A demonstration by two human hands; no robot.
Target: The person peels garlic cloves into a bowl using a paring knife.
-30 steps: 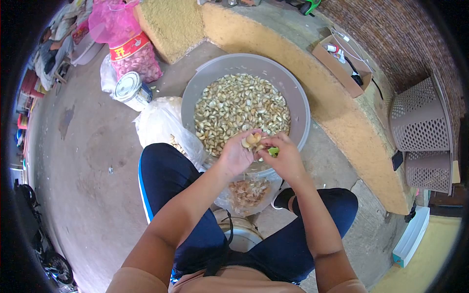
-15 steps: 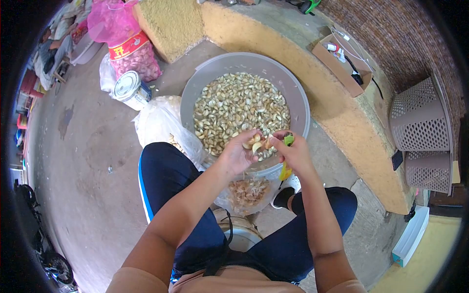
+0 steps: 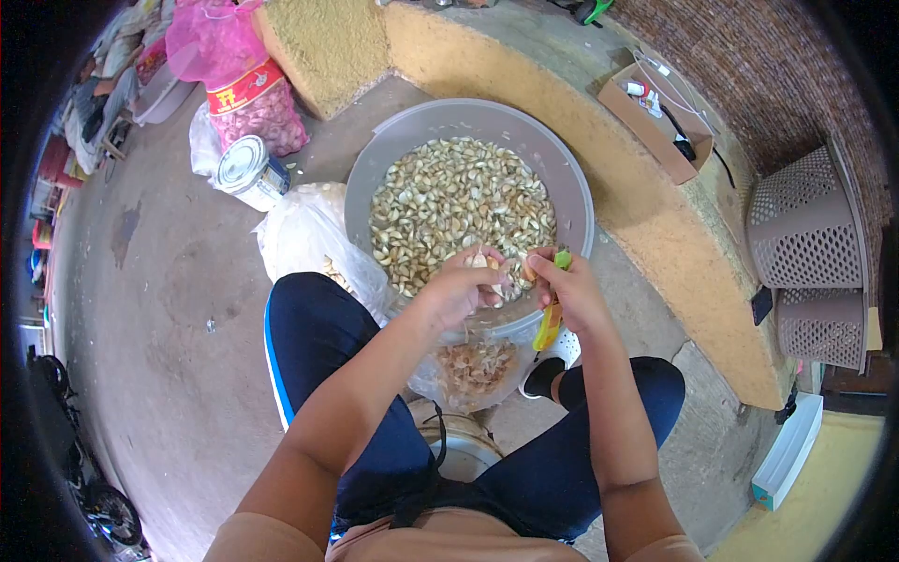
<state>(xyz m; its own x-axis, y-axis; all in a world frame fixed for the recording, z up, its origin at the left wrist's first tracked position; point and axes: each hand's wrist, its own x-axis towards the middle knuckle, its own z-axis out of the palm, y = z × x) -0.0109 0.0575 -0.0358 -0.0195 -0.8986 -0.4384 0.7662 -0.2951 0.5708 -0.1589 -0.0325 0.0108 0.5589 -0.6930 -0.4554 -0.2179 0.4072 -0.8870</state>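
Arms [image 3: 375,379]: both bent and reaching forward over the lap, hands nearly meeting above the tub's near side.
Peel bag [image 3: 475,375]: just below the hands, brown skins inside.
Left hand [image 3: 457,292]: curled round some garlic [image 3: 493,265], thumb folded over it; half a second ago the palm lay more open.
Right hand [image 3: 573,290]: pinching a piece at the fingertips, also gripping a yellow tool [image 3: 548,330]; a second ago its yellow part was hidden.
Tub [image 3: 449,120]: beneath and beyond, with many cloves [image 3: 459,192].
Sack [image 3: 267,117]: farther off, pink.
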